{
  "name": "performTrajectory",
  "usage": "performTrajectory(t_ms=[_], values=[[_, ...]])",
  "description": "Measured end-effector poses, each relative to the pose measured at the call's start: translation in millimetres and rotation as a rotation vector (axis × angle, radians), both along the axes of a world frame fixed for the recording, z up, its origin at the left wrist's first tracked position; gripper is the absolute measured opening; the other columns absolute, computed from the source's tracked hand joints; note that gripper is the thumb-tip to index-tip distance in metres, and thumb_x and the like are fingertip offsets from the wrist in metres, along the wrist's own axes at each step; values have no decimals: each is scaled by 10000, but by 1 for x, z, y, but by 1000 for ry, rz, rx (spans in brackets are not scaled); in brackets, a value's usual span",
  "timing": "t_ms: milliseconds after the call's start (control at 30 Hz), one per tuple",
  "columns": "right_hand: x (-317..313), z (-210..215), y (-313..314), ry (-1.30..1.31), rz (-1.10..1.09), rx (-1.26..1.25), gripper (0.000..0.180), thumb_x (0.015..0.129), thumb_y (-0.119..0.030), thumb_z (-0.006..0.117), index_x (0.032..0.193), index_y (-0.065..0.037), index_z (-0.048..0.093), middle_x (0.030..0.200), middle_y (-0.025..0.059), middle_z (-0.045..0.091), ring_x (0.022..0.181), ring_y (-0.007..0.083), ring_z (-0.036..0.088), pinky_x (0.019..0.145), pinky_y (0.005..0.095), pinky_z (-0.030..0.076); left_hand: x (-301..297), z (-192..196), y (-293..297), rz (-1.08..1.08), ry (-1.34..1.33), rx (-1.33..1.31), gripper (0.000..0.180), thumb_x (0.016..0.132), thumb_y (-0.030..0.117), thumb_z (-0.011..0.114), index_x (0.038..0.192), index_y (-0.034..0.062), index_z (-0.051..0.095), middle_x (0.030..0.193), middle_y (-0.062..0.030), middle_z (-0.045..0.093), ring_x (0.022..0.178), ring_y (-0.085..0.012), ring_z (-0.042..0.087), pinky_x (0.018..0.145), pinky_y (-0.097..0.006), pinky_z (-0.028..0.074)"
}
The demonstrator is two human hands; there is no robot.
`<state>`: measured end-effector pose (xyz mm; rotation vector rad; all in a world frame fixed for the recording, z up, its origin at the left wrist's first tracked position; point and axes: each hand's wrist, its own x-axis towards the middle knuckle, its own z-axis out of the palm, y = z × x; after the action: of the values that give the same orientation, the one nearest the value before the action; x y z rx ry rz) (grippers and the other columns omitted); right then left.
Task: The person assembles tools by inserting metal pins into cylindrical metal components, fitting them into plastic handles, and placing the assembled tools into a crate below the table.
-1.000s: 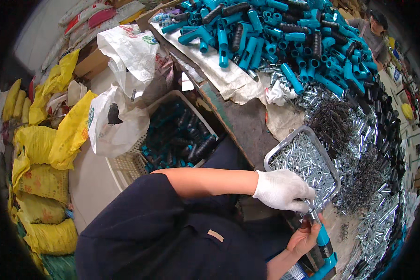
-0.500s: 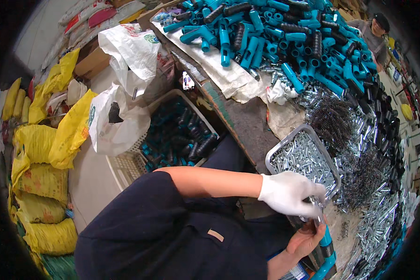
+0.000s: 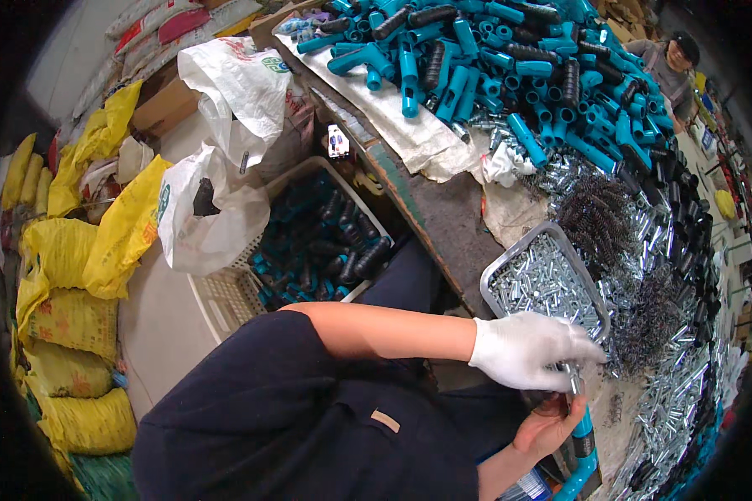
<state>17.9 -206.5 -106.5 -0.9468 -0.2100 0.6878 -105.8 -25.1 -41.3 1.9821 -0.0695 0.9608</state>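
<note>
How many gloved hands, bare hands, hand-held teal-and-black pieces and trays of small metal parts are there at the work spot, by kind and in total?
Gloved left hand: 1
Bare right hand: 1
Teal-and-black piece, held: 1
Tray of small metal parts: 1
Total: 4

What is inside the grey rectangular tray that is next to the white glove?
The tray holds many small, loose, silvery metal pieces. Its bottom cannot be seen under them, and the gloved left hand covers part of the near end, so whatever lies there is hidden.
</note>
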Motion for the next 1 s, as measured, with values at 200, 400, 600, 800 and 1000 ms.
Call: performTrajectory(t_ms=[200,400,600,800,1000], values=[[2,-5,-6,-22,49,14,369,971,-218,563,1227,47,558,1129,113,650,971,167,642,827,265,553,-5,-2,-3,36,131,-24,314,923,287,506,1172,139,627,851,-177,646,825,-348,642,734,-465,500],[-4,-2,-1,-7,22,-12,364,968,-207,570,1227,48,557,1134,111,643,916,150,645,803,237,558,-7,-6,-2,-124,604,-222,480,916,315,527,1331,74,520,983,-234,647,911,-372,636,800,-436,497],[-7,1,0,-15,39,-89,395,946,-248,574,1231,24,542,1119,100,625,979,169,600,830,284,507,-10,-9,-2,-69,555,-186,501,928,374,511,1314,56,533,947,-260,646,894,-388,643,837,-453,499],[-11,3,1,-19,71,-59,347,950,-191,585,1205,42,556,1114,132,636,951,195,636,802,270,547,-6,-14,2,-165,675,-327,581,868,257,568,1367,-17,455,1186,-261,602,1073,-350,613,934,-395,468],[-12,11,3,-39,52,-151,337,939,-210,603,1160,42,571,981,112,668,824,168,658,720,236,551,-2,-13,1,-195,759,-516,528,913,369,520,1319,31,529,1001,-237,665,955,-378,647,901,-407,489]])
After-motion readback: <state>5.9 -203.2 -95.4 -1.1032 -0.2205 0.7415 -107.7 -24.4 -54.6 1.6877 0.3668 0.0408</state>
